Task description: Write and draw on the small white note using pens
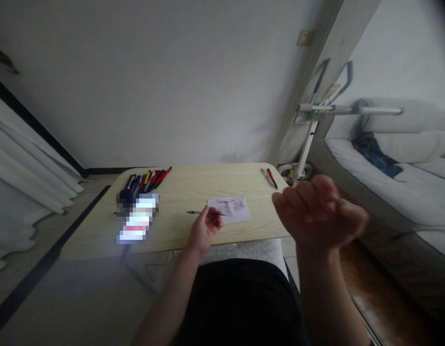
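Note:
My left hand (205,229) is closed round a slim dark pen (193,212), which lies level across the fingers. The pen's dark tip reaches over a small white sheet of paper (240,211) marked with scribbles. Raised at the right, close to the camera, my right hand (316,214) is curled into a fist beyond the table's right end. A small pale spot shows by its thumb, but whether it is something held I cannot make out. Two pens, one grey and one red and black (272,178), lie at the table's far right corner.
Several pens and markers (146,181) lie in a row at the far left of the pale wooden table (186,180). Nearer stands a bright blurred-out screen (139,218). White exercise equipment (307,144) and a grey sofa (417,154) are to the right.

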A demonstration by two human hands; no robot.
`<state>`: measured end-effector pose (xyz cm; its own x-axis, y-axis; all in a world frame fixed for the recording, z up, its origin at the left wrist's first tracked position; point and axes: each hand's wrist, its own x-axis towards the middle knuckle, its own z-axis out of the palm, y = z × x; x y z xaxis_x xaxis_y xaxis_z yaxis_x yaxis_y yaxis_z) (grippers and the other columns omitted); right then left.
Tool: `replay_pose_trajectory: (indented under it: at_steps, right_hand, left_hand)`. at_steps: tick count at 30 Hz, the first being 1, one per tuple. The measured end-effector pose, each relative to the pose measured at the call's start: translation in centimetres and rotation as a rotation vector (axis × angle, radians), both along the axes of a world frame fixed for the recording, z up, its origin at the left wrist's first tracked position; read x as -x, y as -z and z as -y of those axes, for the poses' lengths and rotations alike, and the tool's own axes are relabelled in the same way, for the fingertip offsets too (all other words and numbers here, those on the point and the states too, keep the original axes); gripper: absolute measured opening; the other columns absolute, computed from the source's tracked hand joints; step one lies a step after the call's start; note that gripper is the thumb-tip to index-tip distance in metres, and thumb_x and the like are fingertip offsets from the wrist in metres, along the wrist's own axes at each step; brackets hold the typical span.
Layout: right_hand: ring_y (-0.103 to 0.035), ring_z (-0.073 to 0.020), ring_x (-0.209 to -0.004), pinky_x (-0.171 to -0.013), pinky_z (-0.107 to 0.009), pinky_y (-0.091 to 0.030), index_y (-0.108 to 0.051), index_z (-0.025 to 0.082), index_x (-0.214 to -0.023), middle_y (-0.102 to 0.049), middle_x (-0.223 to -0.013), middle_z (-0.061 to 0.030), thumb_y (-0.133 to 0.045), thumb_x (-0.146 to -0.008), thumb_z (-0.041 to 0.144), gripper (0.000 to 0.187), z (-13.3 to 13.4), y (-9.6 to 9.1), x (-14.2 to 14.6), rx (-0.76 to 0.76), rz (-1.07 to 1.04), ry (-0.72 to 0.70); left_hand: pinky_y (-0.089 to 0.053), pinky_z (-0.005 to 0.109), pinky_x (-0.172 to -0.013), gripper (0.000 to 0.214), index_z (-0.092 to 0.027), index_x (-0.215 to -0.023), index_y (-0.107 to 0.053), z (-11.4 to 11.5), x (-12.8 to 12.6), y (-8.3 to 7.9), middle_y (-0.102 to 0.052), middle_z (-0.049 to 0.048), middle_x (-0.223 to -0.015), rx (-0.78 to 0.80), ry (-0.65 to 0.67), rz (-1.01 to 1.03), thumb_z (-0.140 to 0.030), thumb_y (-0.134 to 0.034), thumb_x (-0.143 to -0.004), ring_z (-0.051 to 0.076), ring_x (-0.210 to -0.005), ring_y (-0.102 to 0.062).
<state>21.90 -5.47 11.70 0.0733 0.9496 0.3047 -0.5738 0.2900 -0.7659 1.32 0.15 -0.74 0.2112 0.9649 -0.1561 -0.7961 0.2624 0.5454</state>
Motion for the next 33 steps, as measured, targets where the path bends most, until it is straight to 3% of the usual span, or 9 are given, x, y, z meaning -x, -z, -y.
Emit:
replay_pose_trajectory:
  at_steps: [3, 6, 11, 15, 25, 33]
  right_hand:
    - [-0.041, -0.0099, -0.051, -0.044, -0.022, -0.033, -0.050, 0.024, -0.066, -0.043, -0.057, 0.0032, -0.051, -0.071, 0.025, 0.006, -3.2, 0.7, 1.5, 0.000, -0.043, -0.024]
    - [-0.042, -0.0093, -0.052, -0.044, -0.021, -0.032, -0.049, 0.022, -0.063, -0.046, -0.059, 0.0033, -0.054, -0.067, 0.020, 0.007, -4.7, 3.3, 3.0, 0.105, -0.014, -0.133]
    - [-0.049, -0.0124, -0.066, -0.062, -0.027, -0.042, -0.048, 0.021, -0.063, -0.053, -0.065, 0.0019, -0.056, -0.067, 0.021, 0.009, -4.5, 8.0, 5.5, 0.275, 0.000, -0.282]
    - [-0.049, -0.0134, -0.072, -0.064, -0.027, -0.043, -0.048, 0.020, -0.063, -0.053, -0.068, 0.0018, -0.056, -0.067, 0.019, 0.009, -4.3, 10.0, 7.3, 0.358, -0.034, -0.354]
    - [-0.051, -0.0153, -0.076, -0.069, -0.035, -0.045, -0.049, 0.020, -0.064, -0.054, -0.069, 0.0016, -0.058, -0.065, 0.023, 0.010, -4.7, 10.2, 7.7, 0.402, -0.035, -0.330]
    - [-0.053, -0.0159, -0.076, -0.069, -0.034, -0.046, -0.050, 0.020, -0.064, -0.055, -0.069, 0.0007, -0.059, -0.064, 0.022, 0.010, -4.6, 10.2, 7.6, 0.411, 0.020, -0.320]
  left_hand:
    - [-0.039, 0.022, -0.049, 0.018, -0.013, -0.071, -0.057, 0.0, 0.0, -0.1, -0.060, 0.0029, -0.066, 0.006, -0.002, 0.016, -0.031, -0.055, -0.075, 0.010, -0.054, -0.053]
    - [-0.040, 0.022, -0.049, 0.017, -0.013, -0.070, -0.057, 0.0, 0.1, -0.1, -0.060, 0.0027, -0.067, 0.008, 0.018, 0.054, -0.029, -0.055, -0.074, 0.009, -0.054, -0.053]
    - [-0.040, 0.021, -0.050, 0.016, -0.014, -0.066, -0.056, -0.1, 0.3, 0.0, -0.056, 0.0007, -0.060, 0.046, 0.067, 0.122, -0.028, -0.054, -0.075, 0.008, -0.050, -0.050]
    - [-0.040, 0.021, -0.049, 0.018, -0.014, -0.064, -0.055, 0.0, 0.5, -0.5, -0.053, -0.0004, -0.057, 0.056, 0.087, 0.125, -0.028, -0.053, -0.075, 0.007, -0.049, -0.049]
    - [-0.039, 0.020, -0.047, 0.016, -0.014, -0.065, -0.054, -0.1, 0.5, -0.4, -0.052, -0.0006, -0.056, 0.033, 0.068, 0.127, -0.025, -0.053, -0.075, 0.008, -0.048, -0.048]
    - [-0.039, 0.021, -0.047, 0.015, -0.014, -0.065, -0.054, -0.2, 0.5, -0.2, -0.053, -0.0004, -0.056, 0.027, 0.085, 0.125, -0.025, -0.052, -0.075, 0.008, -0.048, -0.048]
